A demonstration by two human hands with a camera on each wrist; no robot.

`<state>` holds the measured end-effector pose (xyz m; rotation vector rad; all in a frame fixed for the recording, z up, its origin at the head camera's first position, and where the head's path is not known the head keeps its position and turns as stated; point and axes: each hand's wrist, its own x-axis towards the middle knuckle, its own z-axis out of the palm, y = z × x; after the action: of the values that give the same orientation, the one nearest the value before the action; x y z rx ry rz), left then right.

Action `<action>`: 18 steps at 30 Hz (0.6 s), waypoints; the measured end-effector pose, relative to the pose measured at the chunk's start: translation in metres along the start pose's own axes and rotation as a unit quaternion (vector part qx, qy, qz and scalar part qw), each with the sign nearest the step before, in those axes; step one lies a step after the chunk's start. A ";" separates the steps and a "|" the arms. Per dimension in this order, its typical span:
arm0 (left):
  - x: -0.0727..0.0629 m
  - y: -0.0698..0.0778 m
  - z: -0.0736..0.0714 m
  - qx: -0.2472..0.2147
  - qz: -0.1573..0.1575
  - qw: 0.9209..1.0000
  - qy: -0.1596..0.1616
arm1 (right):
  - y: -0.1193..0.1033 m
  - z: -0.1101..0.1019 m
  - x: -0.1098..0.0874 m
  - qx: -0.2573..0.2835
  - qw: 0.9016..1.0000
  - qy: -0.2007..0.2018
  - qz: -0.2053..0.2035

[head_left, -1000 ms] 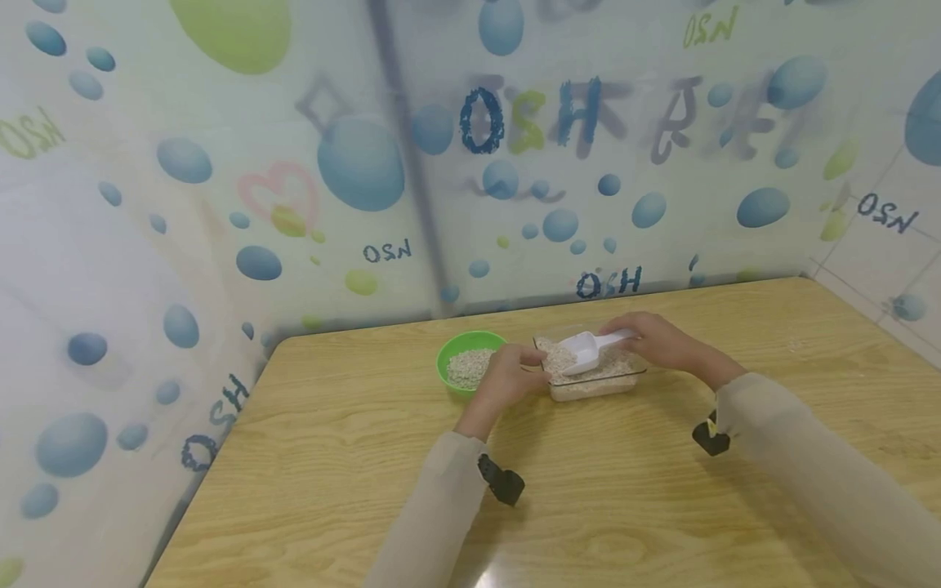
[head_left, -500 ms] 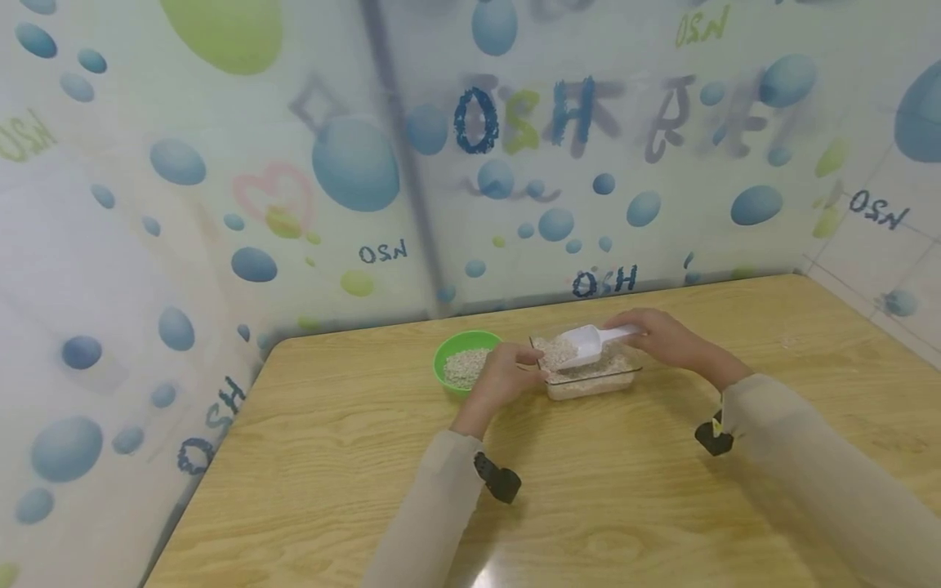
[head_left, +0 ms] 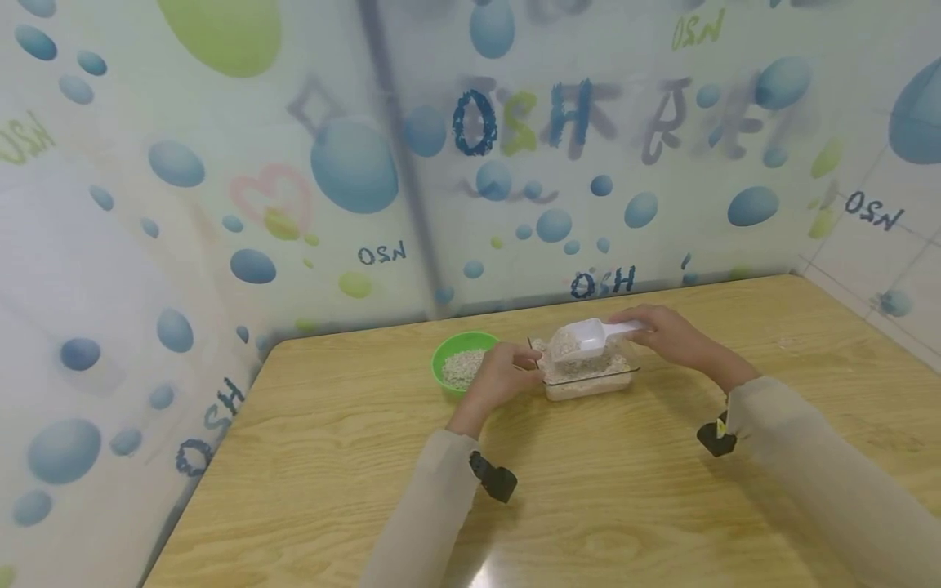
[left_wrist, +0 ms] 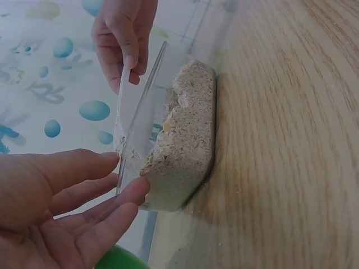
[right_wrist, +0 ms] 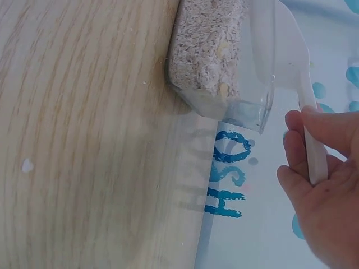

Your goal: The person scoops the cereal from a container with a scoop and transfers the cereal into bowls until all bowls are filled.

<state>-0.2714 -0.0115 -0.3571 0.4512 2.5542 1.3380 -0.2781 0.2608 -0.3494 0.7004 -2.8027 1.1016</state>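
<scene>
Landmark: the clear box [head_left: 590, 390], sitting on the wood-grain table [head_left: 331, 474] and holding pale flakes [left_wrist: 190, 112].

Right hand [head_left: 672, 333]: is grasping the white scoop [head_left: 588, 336] by its handle, thumb and fingers wrapping round it at the right end of the box. The scoop is lying above the box opening, its mouth pointing left and carrying some flakes.

Left hand [head_left: 502, 376]: is touching the left end of the box, thumb and fingertips meeting it about the rim, fingers bending only loosely. Whether it is pinching the rim, cannot tell.

Green bowl [head_left: 445, 359]: is standing just left of the box, also containing flakes; the left hand is partly covering it from the head view.

Writing: the wall [head_left: 294, 245] behind the box is showing large brushed lettering [head_left: 520, 122], reading as mirrored "H2O": blue O, green reversed 2, blue H. Smaller lettering [head_left: 603, 282] directly behind the box is repeating it. Thin script [head_left: 382, 252] to the upper left of the box is looking similar, its last letter resembling an N. Grey strokes [head_left: 667, 121] high behind the box are showing faintly; illegible.
</scene>
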 end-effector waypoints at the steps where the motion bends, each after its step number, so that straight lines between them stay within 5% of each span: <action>1: -0.001 0.000 -0.001 0.001 0.002 1.000 0.000 | 0.000 -0.001 0.000 0.000 1.000 0.001 0.000; 18: -0.008 -0.002 -0.037 0.008 0.019 1.000 0.019 | -0.019 0.001 0.012 0.036 0.999 0.001 -0.019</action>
<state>-0.2768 -0.0437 -0.3378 0.4826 2.6026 1.3518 -0.2810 0.2431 -0.3355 0.7552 -2.7471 1.2007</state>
